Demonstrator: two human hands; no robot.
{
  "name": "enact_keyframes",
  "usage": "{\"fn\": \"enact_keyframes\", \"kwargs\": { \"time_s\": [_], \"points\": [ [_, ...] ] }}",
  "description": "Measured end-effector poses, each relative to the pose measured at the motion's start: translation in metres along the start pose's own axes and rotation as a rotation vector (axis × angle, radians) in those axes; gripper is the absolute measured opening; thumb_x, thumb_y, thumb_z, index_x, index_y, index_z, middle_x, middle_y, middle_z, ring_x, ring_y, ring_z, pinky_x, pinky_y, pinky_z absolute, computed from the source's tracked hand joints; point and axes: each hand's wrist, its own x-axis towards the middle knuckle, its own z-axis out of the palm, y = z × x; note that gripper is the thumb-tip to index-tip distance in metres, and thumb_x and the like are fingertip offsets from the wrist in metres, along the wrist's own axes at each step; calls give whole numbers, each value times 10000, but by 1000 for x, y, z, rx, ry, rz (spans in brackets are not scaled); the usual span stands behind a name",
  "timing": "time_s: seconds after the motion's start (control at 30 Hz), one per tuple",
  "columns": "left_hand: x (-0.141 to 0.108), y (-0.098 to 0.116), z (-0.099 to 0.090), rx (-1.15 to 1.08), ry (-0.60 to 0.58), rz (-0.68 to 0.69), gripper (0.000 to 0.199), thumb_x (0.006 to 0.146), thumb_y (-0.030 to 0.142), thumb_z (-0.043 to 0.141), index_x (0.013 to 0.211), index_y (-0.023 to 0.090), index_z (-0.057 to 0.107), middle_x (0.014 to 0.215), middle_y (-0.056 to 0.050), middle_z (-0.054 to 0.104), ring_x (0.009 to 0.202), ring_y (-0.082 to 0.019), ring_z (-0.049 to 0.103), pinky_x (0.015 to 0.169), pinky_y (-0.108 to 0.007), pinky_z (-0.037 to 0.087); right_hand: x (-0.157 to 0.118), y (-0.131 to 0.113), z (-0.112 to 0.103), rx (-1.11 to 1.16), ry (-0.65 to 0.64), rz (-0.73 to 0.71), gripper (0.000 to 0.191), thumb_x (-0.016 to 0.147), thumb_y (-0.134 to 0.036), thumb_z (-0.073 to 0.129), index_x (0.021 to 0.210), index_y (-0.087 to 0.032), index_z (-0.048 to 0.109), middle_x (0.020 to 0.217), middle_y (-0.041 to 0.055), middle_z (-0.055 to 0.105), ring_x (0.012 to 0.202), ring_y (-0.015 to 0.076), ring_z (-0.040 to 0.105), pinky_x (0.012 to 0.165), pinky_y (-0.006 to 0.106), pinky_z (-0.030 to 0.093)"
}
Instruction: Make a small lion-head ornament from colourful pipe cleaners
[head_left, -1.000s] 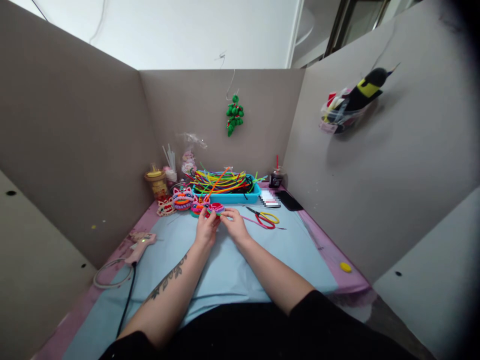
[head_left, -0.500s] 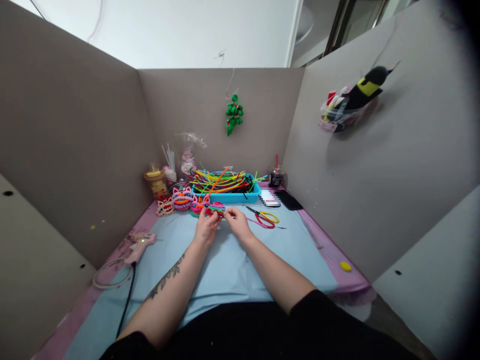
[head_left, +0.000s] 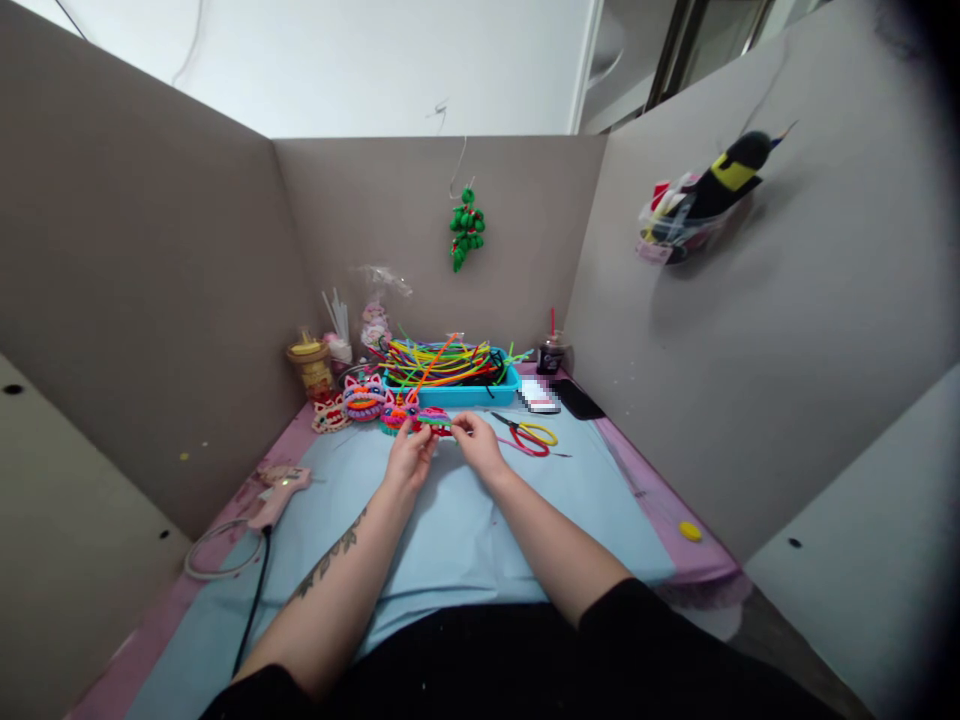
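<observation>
Between my hands is a multicoloured pipe-cleaner piece point(head_left: 434, 418) with pink, green, purple and red bands. My left hand point(head_left: 410, 450) is closed on its left side, thumb and fingers pinching it. The fingers of my right hand point(head_left: 477, 440) pinch its right end. Just beyond my left hand stands a pink, orange and teal pipe-cleaner animal head point(head_left: 397, 408), partly hidden by my fingers. Two similar heads, a pink and purple one point(head_left: 365, 398) and a cream and red one point(head_left: 328, 413), sit further left. Scissors point(head_left: 529, 436) with yellow and red handles lie right of my right hand.
A blue tray point(head_left: 450, 396) full of pipe cleaners stands behind the hands. A pink glue gun point(head_left: 282, 494) with its cord lies left. Phones point(head_left: 576, 399), a dark drink cup point(head_left: 551, 355) and a yellow lid point(head_left: 690, 532) are on the right. Grey partitions point(head_left: 435, 230) enclose the table.
My left hand has shifted slightly left and tilted, and more of the banded piece shows between my hands. The objects on the table stay where they were.
</observation>
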Motion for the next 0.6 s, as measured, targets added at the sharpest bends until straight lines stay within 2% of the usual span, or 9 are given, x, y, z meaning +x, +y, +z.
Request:
{"fn": "enact_keyframes", "kwargs": {
  "time_s": [0.2, 0.33, 0.47, 0.6],
  "points": [
    [-2, 2, -1, -4, -65, -78, 360, 727, -20, 591, 1024, 178, 542, 725, -7, 629, 647, -99, 640, 643, -193, 534, 0, 0, -1, -50, 2, -8, 93, 709, -257, 507, 717, -192, 573, 695, -4, 608, 664, 152, 543, 677, 271, 431],
    [-3, 1, -1, 20, -115, -35, 251, 705, 26, 644, 901, 165, 570, 741, -5, 642, 644, -93, 628, 644, -198, 522, -1, -1, -3, -152, -24, -76, 103, 745, -235, 491, 733, -198, 587, 726, 4, 628, 695, 160, 549, 702, 279, 426],
    [-1, 0, -1, 28, -17, 9, 282, 695, 33, 667, 917, 169, 556, 755, -5, 646, 645, -93, 623, 653, -213, 510, -1, -1, -5, -314, -31, -186, 135, 765, -180, 476, 783, -207, 607, 799, 30, 651, 791, 190, 552, 762, 310, 407],
    [2, 0, -1, 57, 65, 27, 338, 686, 45, 689, 958, 177, 538, 730, 3, 636, 600, -89, 612, 647, -224, 502, 0, 0, -7, -472, -106, -216, 164, 739, -117, 471, 764, -208, 605, 769, 37, 636, 788, 201, 539, 758, 312, 394]
  ]
}}
